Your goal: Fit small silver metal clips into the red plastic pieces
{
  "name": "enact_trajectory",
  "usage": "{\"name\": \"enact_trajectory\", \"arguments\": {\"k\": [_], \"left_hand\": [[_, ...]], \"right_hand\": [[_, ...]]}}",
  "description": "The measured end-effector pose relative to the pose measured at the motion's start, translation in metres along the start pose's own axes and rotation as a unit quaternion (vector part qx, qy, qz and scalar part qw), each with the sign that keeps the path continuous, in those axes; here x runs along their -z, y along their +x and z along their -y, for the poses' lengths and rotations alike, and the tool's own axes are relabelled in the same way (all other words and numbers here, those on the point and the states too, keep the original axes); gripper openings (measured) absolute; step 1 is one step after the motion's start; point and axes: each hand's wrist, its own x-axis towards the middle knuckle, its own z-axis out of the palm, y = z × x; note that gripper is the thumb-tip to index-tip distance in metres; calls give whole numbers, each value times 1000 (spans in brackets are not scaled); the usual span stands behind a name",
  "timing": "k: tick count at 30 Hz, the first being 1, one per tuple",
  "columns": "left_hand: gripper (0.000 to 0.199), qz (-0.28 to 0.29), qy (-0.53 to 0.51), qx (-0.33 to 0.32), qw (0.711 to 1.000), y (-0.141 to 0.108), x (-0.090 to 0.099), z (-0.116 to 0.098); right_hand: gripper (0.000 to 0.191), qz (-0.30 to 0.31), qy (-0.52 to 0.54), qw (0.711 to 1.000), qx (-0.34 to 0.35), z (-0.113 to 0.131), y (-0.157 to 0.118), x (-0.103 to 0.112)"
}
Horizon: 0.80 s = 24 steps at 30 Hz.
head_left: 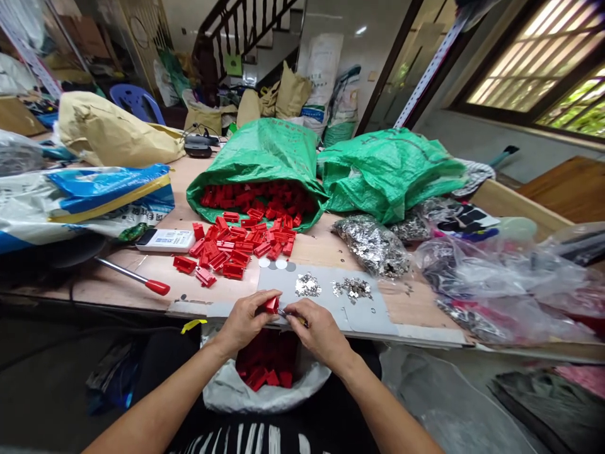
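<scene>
The left hand (243, 323) is grasping a red piece (271, 305) at the front edge of the table (155, 265), while the right hand (319, 329) is pinching a slim tool (282, 312) at its end, contact being too small to confirm. Judged step: the tool is working that end, the next move calling for a steady piece and aligned tip. A grey sheet (362, 318) is offering some bare room ahead, metal bits (307, 285) lying on it, loose red pieces (222, 249) crowding its left, an open sack (222, 394) gaping below.

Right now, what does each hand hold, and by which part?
Left hand: red plastic piece, by its outer sides. Right hand: metal-tipped tool, by its handle.
</scene>
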Motion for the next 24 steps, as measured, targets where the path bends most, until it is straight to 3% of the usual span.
{"name": "enact_trajectory", "arguments": {"k": [17,24], "left_hand": [[35,-9,3,0,1000,1,1,1],[35,-29,28,13,999,-1,-4,-1]], "right_hand": [[20,43,-14,999,-4,-3,5,1],[20,60,-67,995,-37,13,7,-5]]}}
